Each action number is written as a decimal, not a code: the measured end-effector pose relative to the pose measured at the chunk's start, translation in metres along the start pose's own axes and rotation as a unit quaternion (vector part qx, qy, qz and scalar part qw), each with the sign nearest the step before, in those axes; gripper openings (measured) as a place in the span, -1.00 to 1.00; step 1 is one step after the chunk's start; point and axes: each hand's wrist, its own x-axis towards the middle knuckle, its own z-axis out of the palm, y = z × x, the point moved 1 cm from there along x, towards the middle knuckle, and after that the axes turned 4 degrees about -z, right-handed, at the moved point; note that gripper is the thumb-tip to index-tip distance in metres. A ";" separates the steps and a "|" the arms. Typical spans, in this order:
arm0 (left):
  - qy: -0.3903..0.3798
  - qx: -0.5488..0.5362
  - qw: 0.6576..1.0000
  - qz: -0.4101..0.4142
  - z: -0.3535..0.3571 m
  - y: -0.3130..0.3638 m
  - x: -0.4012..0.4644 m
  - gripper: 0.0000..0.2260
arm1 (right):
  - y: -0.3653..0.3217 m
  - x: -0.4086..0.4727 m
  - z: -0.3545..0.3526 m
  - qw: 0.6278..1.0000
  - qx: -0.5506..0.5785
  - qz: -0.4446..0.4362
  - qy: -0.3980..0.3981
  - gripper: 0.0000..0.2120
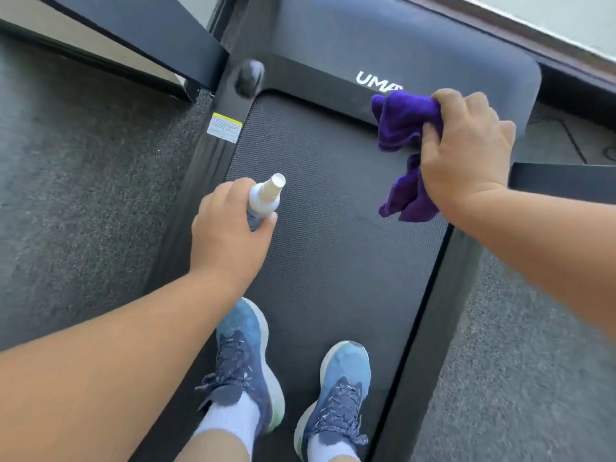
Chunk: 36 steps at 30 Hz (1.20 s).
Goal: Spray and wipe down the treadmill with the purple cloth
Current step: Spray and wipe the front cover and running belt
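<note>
Nearest, two blue shoes (pixel 253 361) planted on the belt (pixel 333 261) of the treadmill (pixel 443 75), toes pointing up-frame toward the motor cover. Just beyond the left shoe, left hand (pixel 226 235) wrapped round a small white spray bottle (pixel 263 198), fingers curled about its body, thumb tip showing on the belt side; bottle tilted, long axis running from the palm up and to the right, cap end aimed at the middle of the belt. Whether a finger sits on the nozzle: not clear from this angle, and possibly still capped. Farther on and across to the right, right hand (pixel 466 151) clutching the purple cloth (pixel 408 141) in a loose bunch, one wad sticking out past the knuckles toward the printed logo (pixel 378 82), a second fold hanging down below the wrist; cloth held above the belt's far right corner, seemingly not pressed flat on anything. Key relation: open stretch of belt lying between the two hands, ahead and right of the bottle, down and left of the cloth, so bottle hand nearer to it for the spray, cloth hand placed to sweep in afterwards. Belt dark, finely textured, dry-looking, no visible droplets or wipe marks, which suggests spraying not yet begun here. Along the left rail, a small warning label (pixel 225 126) with a yellow strip; carpeted floor (pixel 83 178) on both sides.
</note>
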 end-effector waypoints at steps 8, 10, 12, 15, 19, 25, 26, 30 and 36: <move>-0.004 -0.043 0.998 -0.053 0.018 0.006 -0.027 -0.81 | -0.004 -0.031 0.002 0.998 0.033 0.050 0.002 -0.66; -0.025 -0.031 0.998 -0.052 0.024 -0.001 -0.029 -0.81 | -0.005 -0.045 0.009 0.997 0.029 0.066 -0.008 -0.66; -0.038 -0.029 0.998 -0.043 0.025 -0.008 -0.033 -0.82 | -0.007 -0.059 0.014 0.996 0.026 0.083 -0.017 -0.66; -0.041 -0.039 0.998 -0.031 0.012 -0.021 -0.045 -0.82 | -0.015 -0.081 0.017 0.995 0.016 0.095 -0.016 -0.66; -0.062 -0.019 0.998 -0.018 -0.022 -0.036 -0.055 -0.81 | -0.038 -0.090 0.006 0.993 0.015 0.106 -0.040 -0.65; -0.090 -0.011 0.996 0.012 -0.063 -0.019 -0.042 -0.83 | -0.070 -0.089 -0.031 0.994 0.039 0.091 -0.041 -0.61; -0.091 -0.021 0.996 0.003 -0.069 -0.012 -0.040 -0.84 | -0.074 -0.089 -0.039 0.994 0.043 0.091 -0.040 -0.61; -0.084 -0.036 0.995 -0.027 -0.093 0.020 -0.040 -0.87 | -0.092 -0.100 -0.072 0.985 0.102 0.139 -0.014 -0.59; -0.103 -0.066 0.991 -0.060 -0.136 0.054 -0.075 -0.85 | -0.116 -0.148 -0.122 0.967 0.148 0.209 -0.012 -0.57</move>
